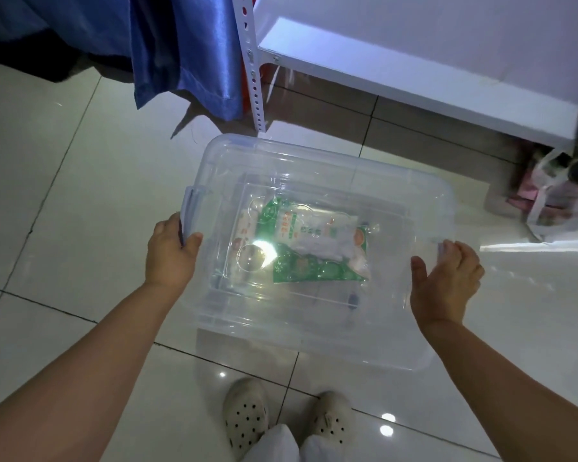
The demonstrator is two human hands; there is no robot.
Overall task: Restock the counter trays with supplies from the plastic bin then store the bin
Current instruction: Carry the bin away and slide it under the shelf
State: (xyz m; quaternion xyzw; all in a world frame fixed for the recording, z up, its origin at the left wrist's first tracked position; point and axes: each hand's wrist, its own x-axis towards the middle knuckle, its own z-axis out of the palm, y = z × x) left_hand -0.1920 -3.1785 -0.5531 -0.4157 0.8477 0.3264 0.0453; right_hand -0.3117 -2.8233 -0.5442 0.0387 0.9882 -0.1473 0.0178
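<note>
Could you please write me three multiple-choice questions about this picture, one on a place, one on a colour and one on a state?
1. Where is the white shelf?
A. beyond the bin, upper right
B. beneath the bin
C. behind the shoes

2. What colour is the curtain?
A. red
B. blue
C. yellow

3. How is the clear bin held?
A. by one hand
B. by both hands at its sides
C. by nobody

Answers: 1 A, it stands past the bin's far edge. 2 B, the cloth is shiny blue. 3 B, the left hand and right hand grip opposite sides.
</note>
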